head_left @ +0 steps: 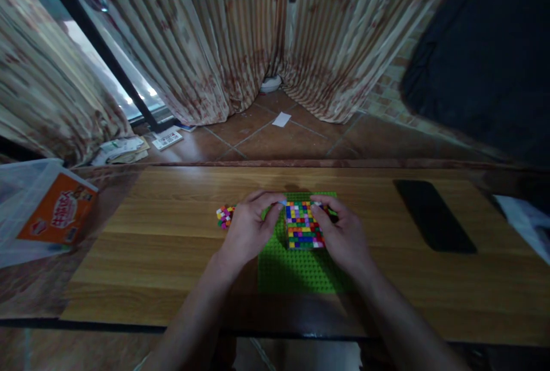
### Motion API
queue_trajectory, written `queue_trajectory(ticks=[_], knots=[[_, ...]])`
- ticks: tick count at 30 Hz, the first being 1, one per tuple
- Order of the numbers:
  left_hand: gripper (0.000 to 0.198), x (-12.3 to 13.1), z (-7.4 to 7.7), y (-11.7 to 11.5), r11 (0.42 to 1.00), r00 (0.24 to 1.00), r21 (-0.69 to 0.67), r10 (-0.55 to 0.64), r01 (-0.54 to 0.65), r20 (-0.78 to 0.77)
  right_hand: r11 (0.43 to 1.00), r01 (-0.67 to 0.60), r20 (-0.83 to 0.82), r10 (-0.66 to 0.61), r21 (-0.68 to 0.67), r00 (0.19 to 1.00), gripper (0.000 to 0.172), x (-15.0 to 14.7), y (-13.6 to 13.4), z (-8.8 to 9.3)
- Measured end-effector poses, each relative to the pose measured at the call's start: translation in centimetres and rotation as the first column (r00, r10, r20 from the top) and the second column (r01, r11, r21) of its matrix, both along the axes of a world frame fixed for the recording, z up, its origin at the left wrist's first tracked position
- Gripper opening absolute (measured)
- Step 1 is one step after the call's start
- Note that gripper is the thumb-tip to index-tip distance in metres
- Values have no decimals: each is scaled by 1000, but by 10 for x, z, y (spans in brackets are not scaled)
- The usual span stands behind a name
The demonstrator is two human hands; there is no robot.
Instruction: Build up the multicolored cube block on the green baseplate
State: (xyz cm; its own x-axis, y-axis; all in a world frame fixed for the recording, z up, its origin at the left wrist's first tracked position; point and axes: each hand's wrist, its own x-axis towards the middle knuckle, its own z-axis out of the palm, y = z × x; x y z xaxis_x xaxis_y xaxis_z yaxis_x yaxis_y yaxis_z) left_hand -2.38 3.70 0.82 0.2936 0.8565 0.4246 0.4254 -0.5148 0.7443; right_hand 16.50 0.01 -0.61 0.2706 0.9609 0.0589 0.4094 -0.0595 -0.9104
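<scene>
A block built of small multicoloured toy bricks (301, 225) stands on a green studded baseplate (296, 273). My left hand (250, 225) is at its upper left corner, thumb and forefinger pinched on a small pale blue brick (282, 202). Whether that brick touches the block I cannot tell. From the right, my right hand (344, 231) grips the block, with its thumb over the top face and fingers along the far right side. Partly behind my left hand lies a pile of loose coloured bricks (224, 216).
The wooden table (163, 245) carries a dark flat rectangular object (433, 216) on the right. A clear plastic box with an orange label (58, 208) stands at the left end. Papers (122, 149) lie on the tiled floor beyond, before striped curtains (240, 33).
</scene>
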Motion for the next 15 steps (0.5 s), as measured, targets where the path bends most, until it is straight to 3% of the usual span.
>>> queue_trajectory(ticks=[5, 15], knots=[[19, 13, -4, -1, 1000, 1000, -6, 4, -4, 9, 1000, -6, 27, 6, 0, 1000, 32, 0, 0, 2], [21, 12, -4, 0, 996, 999, -79, -31, 33, 24, 999, -28, 55, 25, 43, 998, 30, -1, 1, 4]])
